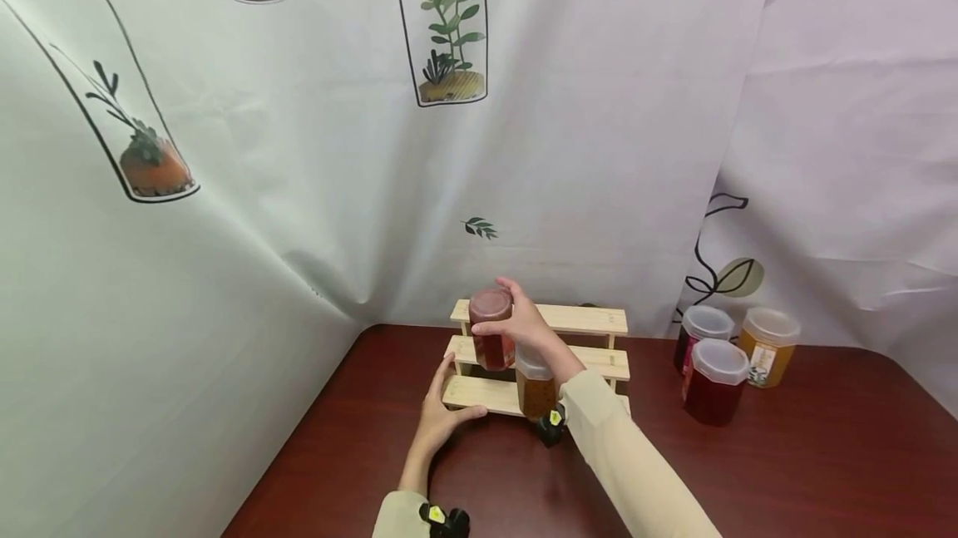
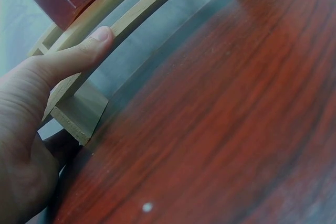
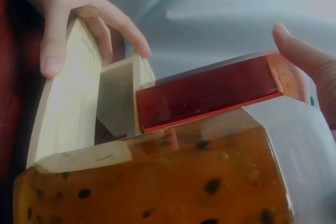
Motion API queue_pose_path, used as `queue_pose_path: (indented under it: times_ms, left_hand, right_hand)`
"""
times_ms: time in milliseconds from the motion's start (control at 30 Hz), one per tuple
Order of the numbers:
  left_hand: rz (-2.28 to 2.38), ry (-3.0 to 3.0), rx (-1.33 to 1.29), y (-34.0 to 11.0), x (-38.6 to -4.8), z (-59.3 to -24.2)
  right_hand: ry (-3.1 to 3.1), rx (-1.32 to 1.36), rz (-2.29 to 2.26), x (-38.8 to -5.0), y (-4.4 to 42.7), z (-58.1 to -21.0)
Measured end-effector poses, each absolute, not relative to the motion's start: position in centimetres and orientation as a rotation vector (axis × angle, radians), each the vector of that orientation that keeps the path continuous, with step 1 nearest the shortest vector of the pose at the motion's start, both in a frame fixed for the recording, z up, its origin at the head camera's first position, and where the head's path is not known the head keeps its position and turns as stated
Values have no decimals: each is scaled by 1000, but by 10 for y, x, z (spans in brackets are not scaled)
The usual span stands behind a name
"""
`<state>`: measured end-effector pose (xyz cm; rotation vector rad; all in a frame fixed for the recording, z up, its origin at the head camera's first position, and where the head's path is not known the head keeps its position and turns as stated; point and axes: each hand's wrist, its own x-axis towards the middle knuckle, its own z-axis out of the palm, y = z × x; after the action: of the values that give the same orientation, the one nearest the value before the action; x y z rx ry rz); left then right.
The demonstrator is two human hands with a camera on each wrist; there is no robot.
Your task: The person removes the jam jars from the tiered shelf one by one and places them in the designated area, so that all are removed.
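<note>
A red jar with a translucent lid stands upright at the left end of the middle board of a stepped wooden rack. My right hand holds this jar near its lid, thumb on one side and fingers on the other. Whether the base fully touches the board, I cannot tell. My left hand grips the left end of the rack's lowest board, its thumb on the front edge in the left wrist view. On that lowest board, under my right wrist, stands an amber jar with dark seeds.
Right of the rack, three lidded jars stand close together on the dark red table: a dark red jar in front, a purple-red jar and a yellow jar behind. A printed curtain hangs behind the table.
</note>
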<state>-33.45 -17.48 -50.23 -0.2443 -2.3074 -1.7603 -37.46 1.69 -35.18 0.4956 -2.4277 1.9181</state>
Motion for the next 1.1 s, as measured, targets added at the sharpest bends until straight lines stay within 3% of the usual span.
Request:
queue_pose_path:
  times_ms: [433,1100]
  left_hand:
    - [-1761,-2315,-232,-174,-334,-504]
    - [-1780,-2307,-234,-174,-335,-504]
  right_hand:
    - [-2518,400,1728,-374,17,-352]
    - [-2403,196,1812,-372,21,-352]
